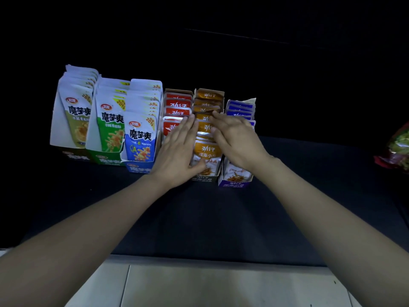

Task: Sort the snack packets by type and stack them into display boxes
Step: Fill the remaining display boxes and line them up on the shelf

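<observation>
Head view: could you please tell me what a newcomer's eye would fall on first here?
Both hands stand out at centre: the left hand and the right hand lie flat, fingers straight, along either side of the row of orange packets in its display box. To the left stand three taller boxes of white packets, olive, green and blue; red packets and purple packets flank the orange row.

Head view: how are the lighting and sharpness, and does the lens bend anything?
Head view: dim, black behind the boxes; tall white packets glare; orange packets between left hand and right hand stay readable; forearms stretch wide toward the bottom corners; the bag at the right edge is blurred.
</observation>
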`<state>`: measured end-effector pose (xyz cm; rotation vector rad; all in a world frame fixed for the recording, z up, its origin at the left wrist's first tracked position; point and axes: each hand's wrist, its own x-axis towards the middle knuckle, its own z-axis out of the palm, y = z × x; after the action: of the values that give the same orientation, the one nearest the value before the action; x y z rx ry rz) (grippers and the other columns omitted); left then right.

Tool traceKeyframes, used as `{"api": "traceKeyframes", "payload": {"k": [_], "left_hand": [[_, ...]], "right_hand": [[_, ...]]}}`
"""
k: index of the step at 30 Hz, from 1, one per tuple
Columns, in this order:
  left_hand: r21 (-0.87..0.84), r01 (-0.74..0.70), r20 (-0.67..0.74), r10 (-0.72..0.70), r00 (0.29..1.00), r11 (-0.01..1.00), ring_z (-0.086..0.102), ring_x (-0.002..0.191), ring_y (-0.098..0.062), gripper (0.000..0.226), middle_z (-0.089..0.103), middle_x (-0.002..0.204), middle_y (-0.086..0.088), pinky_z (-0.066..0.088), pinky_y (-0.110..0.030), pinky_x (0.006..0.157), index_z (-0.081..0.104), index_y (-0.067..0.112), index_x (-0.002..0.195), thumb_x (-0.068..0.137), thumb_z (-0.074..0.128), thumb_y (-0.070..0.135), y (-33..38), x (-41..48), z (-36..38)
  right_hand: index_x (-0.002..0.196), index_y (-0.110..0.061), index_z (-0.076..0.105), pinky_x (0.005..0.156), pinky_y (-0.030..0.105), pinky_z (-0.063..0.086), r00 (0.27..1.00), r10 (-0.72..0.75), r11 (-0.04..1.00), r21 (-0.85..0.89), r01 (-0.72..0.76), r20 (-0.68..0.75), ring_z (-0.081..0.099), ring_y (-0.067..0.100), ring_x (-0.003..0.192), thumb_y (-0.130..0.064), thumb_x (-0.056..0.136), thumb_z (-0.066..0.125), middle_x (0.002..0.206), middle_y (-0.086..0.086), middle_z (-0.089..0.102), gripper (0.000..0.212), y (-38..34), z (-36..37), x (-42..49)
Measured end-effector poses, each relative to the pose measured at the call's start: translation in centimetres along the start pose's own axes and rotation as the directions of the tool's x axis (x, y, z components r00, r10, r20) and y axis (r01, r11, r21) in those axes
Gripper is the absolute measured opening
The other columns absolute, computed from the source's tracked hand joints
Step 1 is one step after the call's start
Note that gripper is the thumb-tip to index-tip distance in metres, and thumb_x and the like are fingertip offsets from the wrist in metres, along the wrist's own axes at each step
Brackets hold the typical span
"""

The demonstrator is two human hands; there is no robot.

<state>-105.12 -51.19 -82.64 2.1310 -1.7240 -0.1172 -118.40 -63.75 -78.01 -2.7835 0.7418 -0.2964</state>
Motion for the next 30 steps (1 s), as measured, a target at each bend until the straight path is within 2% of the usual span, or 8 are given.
{"api": "traceKeyframes", "payload": {"k": [4, 8, 11, 17, 19, 22, 25, 30], "left_hand": [[0.011, -0.011, -0.027, 0.011, 1.0, 1.0, 0.005, 0.15, -0.017, 0.089, 0.004, 0.163, -0.003, 0.011, -0.038, 0.121, 0.006, 0.011, 0.155, 0.089, 0.053, 0.047, -0.1, -0.7, -0.1], [0.029, -0.031, -0.026, 0.032, 0.999, 0.999, 0.01, 0.149, -0.018, 0.087, 0.009, 0.163, -0.004, 0.011, -0.036, 0.119, 0.007, 0.011, 0.155, 0.09, 0.059, 0.037, 0.1, -1.1, -0.3], [0.037, -0.062, -0.028, 0.063, 0.998, 0.997, 0.014, 0.148, -0.02, 0.087, 0.012, 0.162, -0.006, 0.012, -0.037, 0.119, 0.008, 0.012, 0.155, 0.089, 0.06, 0.032, 0.2, -1.2, -0.4], [0.069, -0.096, -0.03, 0.099, 0.995, 0.993, 0.016, 0.147, -0.021, 0.083, 0.018, 0.16, -0.008, 0.011, -0.035, 0.118, 0.016, 0.008, 0.154, 0.087, 0.061, 0.026, 0.2, -1.2, -0.3], [0.072, -0.099, -0.032, 0.102, 0.994, 0.992, 0.018, 0.147, -0.021, 0.082, 0.021, 0.159, -0.009, 0.011, -0.034, 0.118, 0.018, 0.007, 0.154, 0.086, 0.06, 0.025, 0.2, -1.2, -0.3], [0.061, -0.092, -0.039, 0.095, 0.995, 0.994, 0.022, 0.145, -0.022, 0.08, 0.028, 0.157, -0.01, 0.014, -0.035, 0.118, 0.019, 0.007, 0.153, 0.086, 0.061, 0.022, 0.4, -1.4, -0.3], [0.073, -0.082, -0.052, 0.086, 0.995, 0.994, 0.026, 0.143, -0.022, 0.078, 0.034, 0.153, -0.01, 0.016, -0.034, 0.117, 0.022, 0.007, 0.152, 0.086, 0.062, 0.021, 0.4, -1.5, -0.1], [0.092, -0.099, -0.055, 0.104, 0.993, 0.991, 0.033, 0.139, -0.024, 0.074, 0.04, 0.147, -0.012, 0.023, -0.036, 0.115, 0.03, 0.006, 0.148, 0.085, 0.065, 0.023, 0.2, -1.4, -0.2]], "right_hand": [[0.113, -0.013, 0.07, 0.094, 0.041, 0.037, 0.98, -0.066, 0.997, -0.045, 0.058, -0.186, 0.056, 0.029, 0.111, -0.021, 0.095, 0.055, 0.116, 0.007, 0.063, 0.025, 0.3, -0.4, 0.3], [0.116, -0.023, 0.07, 0.098, 0.038, 0.031, 0.998, 0.052, 0.99, -0.128, -0.054, -0.02, 0.05, 0.023, 0.116, -0.023, 0.098, 0.054, 0.119, -0.001, 0.066, 0.024, -0.3, -0.5, 1.5], [0.112, -0.023, 0.07, 0.103, 0.04, 0.032, 0.985, 0.154, 0.987, -0.066, -0.149, 0.078, 0.054, 0.02, 0.115, -0.031, 0.098, 0.054, 0.114, -0.001, 0.067, 0.023, -0.7, -0.5, 2.8], [0.103, -0.02, 0.068, 0.108, 0.044, 0.028, 0.951, 0.149, 0.988, -0.001, -0.155, 0.273, 0.057, 0.018, 0.106, -0.032, 0.099, 0.048, 0.104, -0.001, 0.067, 0.024, -0.6, -1.1, 3.2], [0.102, -0.016, 0.068, 0.106, 0.045, 0.033, 0.946, 0.145, 0.984, 0.055, -0.168, 0.291, 0.059, 0.018, 0.101, -0.03, 0.1, 0.045, 0.1, 0.002, 0.068, 0.028, -0.5, -1.0, 3.1], [0.092, -0.015, 0.067, 0.104, 0.041, 0.029, 0.956, 0.159, 0.987, -0.031, -0.157, 0.246, 0.057, 0.018, 0.094, -0.027, 0.102, 0.04, 0.089, 0.0, 0.064, 0.031, -0.6, -0.9, 3.2], [0.101, -0.023, 0.068, 0.109, 0.044, 0.026, 0.939, 0.152, 0.988, -0.047, -0.144, 0.308, 0.055, 0.015, 0.104, -0.028, 0.101, 0.047, 0.1, -0.005, 0.065, 0.022, -0.8, -1.6, 3.5], [0.101, -0.021, 0.073, 0.101, 0.043, 0.044, 0.91, 0.187, 0.972, 0.062, -0.225, 0.371, 0.06, 0.014, 0.1, -0.025, 0.093, 0.063, 0.1, -0.004, 0.069, 0.013, -0.8, -1.9, 4.0]]}}
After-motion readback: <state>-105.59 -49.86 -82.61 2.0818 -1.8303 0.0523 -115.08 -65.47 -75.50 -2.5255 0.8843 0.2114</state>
